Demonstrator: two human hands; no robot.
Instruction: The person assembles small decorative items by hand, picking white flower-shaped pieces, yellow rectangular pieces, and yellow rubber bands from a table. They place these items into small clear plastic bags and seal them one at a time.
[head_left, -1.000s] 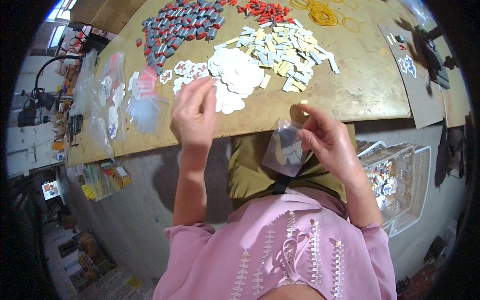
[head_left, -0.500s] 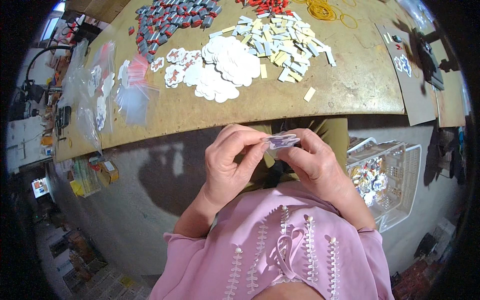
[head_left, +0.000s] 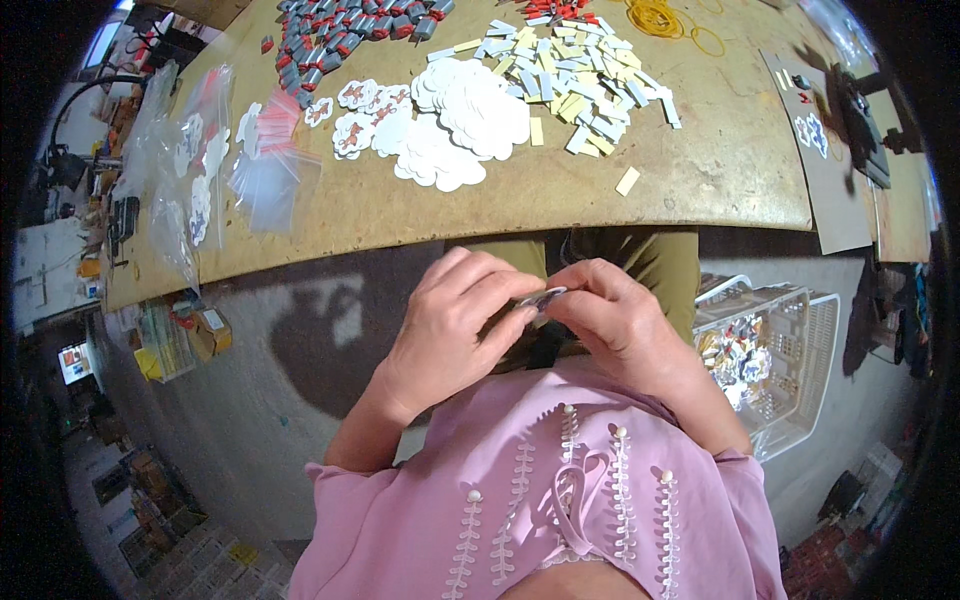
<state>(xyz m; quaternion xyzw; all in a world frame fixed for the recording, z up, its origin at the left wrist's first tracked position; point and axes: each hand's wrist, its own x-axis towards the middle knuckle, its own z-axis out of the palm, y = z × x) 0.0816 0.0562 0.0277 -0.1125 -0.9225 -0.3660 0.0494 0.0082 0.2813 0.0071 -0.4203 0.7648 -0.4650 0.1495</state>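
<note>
Left hand (head_left: 455,325) now on the cutout (head_left: 541,298)

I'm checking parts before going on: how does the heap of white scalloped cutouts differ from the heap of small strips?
Shape: the white scalloped cutouts have wavy, rounded outlines, while the small strips are straight-edged rectangles.
Colour: the cutouts in this heap show plain white; the strips mix pale yellow and pale grey-white.
Size: each cutout is clearly broader than a single strip.
Both lie in loose, overlapping heaps on the table.

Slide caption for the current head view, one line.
Left hand and right hand pinch a small flat piece near a worktable spread with scalloped white cutouts.
</note>
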